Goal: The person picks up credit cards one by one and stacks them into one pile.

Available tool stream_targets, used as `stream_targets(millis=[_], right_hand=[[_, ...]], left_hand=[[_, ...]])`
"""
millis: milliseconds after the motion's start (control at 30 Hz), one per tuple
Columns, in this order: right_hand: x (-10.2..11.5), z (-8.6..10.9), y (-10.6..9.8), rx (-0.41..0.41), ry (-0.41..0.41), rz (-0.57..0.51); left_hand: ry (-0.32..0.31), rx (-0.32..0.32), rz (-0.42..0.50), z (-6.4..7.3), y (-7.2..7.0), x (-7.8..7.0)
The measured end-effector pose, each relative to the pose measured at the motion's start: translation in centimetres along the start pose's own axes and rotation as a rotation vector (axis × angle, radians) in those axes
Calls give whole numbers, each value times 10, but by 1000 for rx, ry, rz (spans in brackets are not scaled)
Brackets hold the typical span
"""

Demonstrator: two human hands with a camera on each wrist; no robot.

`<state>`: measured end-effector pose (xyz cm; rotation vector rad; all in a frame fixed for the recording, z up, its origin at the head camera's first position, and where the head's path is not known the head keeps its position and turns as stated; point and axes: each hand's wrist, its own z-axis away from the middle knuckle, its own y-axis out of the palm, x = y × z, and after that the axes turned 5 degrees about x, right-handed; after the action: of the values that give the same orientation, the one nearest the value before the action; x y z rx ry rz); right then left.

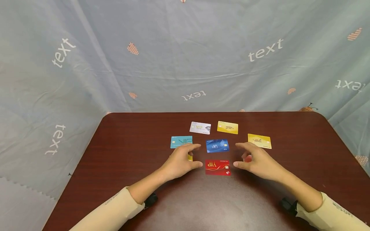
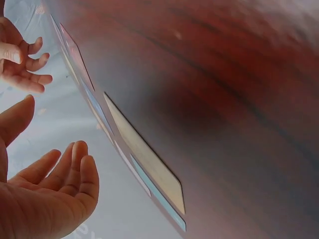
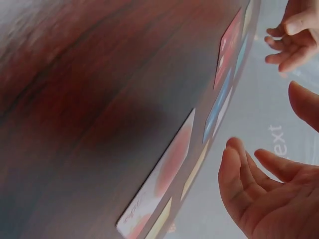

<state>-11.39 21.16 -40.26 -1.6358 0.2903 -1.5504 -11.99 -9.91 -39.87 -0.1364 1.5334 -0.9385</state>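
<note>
Both empty: left hand [image 1: 180,161], right hand [image 1: 262,162], apart, fingers loose. Red card [image 1: 216,168] lies between, blue card [image 1: 217,146] at its twelve o'clock. Likely light, stiff, slick; best pinched by opposite edges.

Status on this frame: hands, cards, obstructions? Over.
Left hand and right hand open, holding nothing. Red card flat on table between them, blue card beyond. Neither covered; in head view, hands partly hide other cards.
</note>
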Motion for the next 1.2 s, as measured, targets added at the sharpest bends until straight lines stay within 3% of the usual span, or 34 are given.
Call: stream_targets(millis=[400, 667, 967, 1200], right_hand=[[6, -9, 15, 98, 44, -181], [5, -13, 27, 94, 53, -124], [6, -20, 34, 89, 64, -58], [6, -23, 37, 76, 76, 25]], left_hand=[[-10, 79, -37, -12, 12, -7], [-59, 122, -134, -19, 25, -9], [-123, 146, -129, -22, 29, -9], [-141, 141, -176, -25, 31, -9]])
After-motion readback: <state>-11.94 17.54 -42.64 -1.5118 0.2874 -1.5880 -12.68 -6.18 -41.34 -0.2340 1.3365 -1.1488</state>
